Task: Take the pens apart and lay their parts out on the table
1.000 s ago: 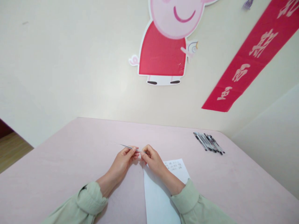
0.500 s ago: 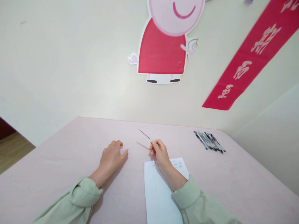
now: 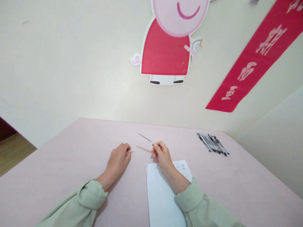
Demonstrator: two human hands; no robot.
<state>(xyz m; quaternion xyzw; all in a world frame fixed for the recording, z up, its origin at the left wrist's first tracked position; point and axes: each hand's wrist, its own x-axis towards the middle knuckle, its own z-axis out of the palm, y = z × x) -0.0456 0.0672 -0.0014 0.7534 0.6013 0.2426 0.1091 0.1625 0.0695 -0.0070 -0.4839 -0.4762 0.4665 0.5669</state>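
Observation:
My right hand [image 3: 160,154] is closed in a pinch on a thin dark pen refill [image 3: 145,137] that sticks up and to the left above the pink table [image 3: 71,164]. My left hand [image 3: 118,160] rests on the table with its fingers curled round a small pale piece, probably a clear pen barrel [image 3: 130,152], whose tip pokes out to the right. The two hands are a short way apart. A white sheet of paper [image 3: 163,195] with a few written lines lies under my right wrist.
A bundle of several black pens [image 3: 212,143] lies at the table's far right. The table stands against a cream wall with a cartoon pig cutout [image 3: 168,47] and a red banner [image 3: 253,60]. Wooden floor [image 3: 11,151] shows at the left.
A second ago both hands met on one pen. They have since drawn apart: the right hand holds the thin refill, and the left has settled on the table with the pale piece.

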